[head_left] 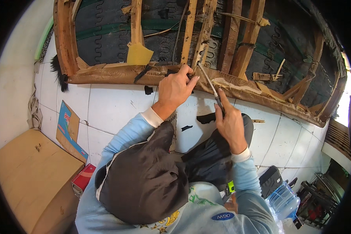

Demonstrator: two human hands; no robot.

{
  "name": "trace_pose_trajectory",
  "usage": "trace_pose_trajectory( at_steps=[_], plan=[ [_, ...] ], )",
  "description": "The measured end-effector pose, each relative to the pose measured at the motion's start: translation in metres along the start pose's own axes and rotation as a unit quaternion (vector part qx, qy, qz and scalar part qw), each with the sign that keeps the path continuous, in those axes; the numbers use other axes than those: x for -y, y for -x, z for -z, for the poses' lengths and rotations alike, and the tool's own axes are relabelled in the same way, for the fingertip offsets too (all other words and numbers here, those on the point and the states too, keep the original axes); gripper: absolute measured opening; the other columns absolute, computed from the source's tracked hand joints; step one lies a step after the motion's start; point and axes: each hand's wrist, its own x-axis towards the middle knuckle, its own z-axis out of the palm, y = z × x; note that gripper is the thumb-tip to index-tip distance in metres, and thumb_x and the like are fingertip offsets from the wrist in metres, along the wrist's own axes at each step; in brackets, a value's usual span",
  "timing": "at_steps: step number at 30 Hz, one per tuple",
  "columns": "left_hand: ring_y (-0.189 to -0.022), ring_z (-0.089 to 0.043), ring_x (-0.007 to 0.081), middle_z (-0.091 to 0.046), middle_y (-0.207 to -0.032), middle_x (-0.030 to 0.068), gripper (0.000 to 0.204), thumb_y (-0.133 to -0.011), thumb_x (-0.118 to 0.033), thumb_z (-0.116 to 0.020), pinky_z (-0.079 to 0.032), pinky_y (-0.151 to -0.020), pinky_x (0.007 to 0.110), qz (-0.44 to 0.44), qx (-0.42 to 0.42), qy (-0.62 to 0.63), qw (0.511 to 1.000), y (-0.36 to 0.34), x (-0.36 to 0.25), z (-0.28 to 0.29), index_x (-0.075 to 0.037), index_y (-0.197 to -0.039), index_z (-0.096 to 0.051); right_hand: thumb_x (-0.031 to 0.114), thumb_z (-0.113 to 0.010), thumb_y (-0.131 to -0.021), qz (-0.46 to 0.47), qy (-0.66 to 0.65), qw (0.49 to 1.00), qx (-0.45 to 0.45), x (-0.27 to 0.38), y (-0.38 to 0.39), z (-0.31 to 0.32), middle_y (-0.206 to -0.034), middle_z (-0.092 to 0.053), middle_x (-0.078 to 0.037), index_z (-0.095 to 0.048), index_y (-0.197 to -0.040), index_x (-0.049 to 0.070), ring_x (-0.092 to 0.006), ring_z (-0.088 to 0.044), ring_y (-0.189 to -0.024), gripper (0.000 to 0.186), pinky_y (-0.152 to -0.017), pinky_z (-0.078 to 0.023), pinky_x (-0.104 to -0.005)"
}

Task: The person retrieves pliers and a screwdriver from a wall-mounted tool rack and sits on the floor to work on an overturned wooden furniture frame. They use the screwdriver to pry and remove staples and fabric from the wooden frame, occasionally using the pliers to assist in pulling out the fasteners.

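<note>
An overturned sofa frame (230,39) of bare wood lies in front of me, with brown upholstery (113,75) along its near rail. My left hand (172,90) is closed on the edge of that upholstery, thumb and forefinger pressed together; a bit of black cloth shows beside the fingers. In my right hand (231,126) is a screwdriver (209,80) with a dark handle, forefinger stretched along it. Its thin metal shaft slants up and left, the tip at the splintered wood of a slat (202,48) where it meets the rail. Whether the tip touches the wood I cannot tell.
Zigzag springs (99,35) and dark lining fill the frame. A yellow foam piece (139,54) hangs on the rail. Black scraps (186,128) lie on white tiles. Cardboard (31,171) and a red box (83,178) stand left; a clear blue water bottle (284,201) lies right.
</note>
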Motion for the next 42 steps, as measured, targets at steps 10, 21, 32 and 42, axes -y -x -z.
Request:
trace_pose_trajectory(
  at_steps=[10, 21, 32, 42],
  plan=[
    [-0.063, -0.073, 0.0311, -0.072, -0.067, 0.005, 0.031, -0.097, -0.038, -0.077, -0.053, -0.057, 0.045, -0.001, -0.005, 0.004, 1.0, -0.002, 0.003, 0.001, -0.01, -0.108, -0.069, 0.013, -0.068, -0.099, 0.043, 0.04, 0.996, 0.072, -0.01, -0.033, 0.055, -0.09, -0.074, -0.03, -0.059, -0.151, 0.007, -0.047, -0.073, -0.082, 0.053, -0.071, -0.057, -0.052],
    [-0.058, -0.072, 0.0278, -0.072, -0.065, 0.0027, 0.029, -0.095, -0.034, -0.08, -0.051, -0.051, 0.041, -0.028, -0.015, 0.017, 0.999, -0.001, 0.01, -0.004, -0.011, -0.107, -0.067, 0.008, -0.068, -0.099, -0.054, -0.037, 0.993, 0.094, 0.002, -0.006, 0.023, -0.102, -0.075, -0.03, -0.056, -0.156, 0.007, -0.0457, -0.075, -0.087, 0.058, -0.075, -0.059, -0.0464],
    [-0.058, -0.072, 0.0301, -0.071, -0.065, 0.0035, 0.023, -0.096, -0.03, -0.078, -0.052, -0.052, 0.044, -0.039, -0.03, 0.01, 0.999, -0.001, 0.008, -0.004, -0.012, -0.105, -0.067, 0.011, -0.067, -0.104, -0.2, -0.224, 0.954, 0.03, 0.042, 0.034, -0.03, -0.075, -0.067, -0.014, -0.053, -0.156, -0.001, -0.0167, -0.058, -0.053, 0.054, -0.053, -0.048, -0.0333],
    [-0.058, -0.07, 0.0367, -0.069, -0.062, 0.0098, 0.019, -0.1, -0.029, -0.07, -0.051, -0.055, 0.049, -0.043, -0.012, -0.001, 0.999, -0.007, 0.008, -0.001, -0.011, -0.099, -0.066, 0.005, -0.07, -0.099, -0.167, -0.123, 0.976, -0.07, 0.062, 0.037, -0.074, -0.088, -0.074, -0.008, -0.054, -0.15, -0.01, -0.0086, -0.062, -0.064, 0.055, -0.054, -0.046, -0.0276]
  ],
)
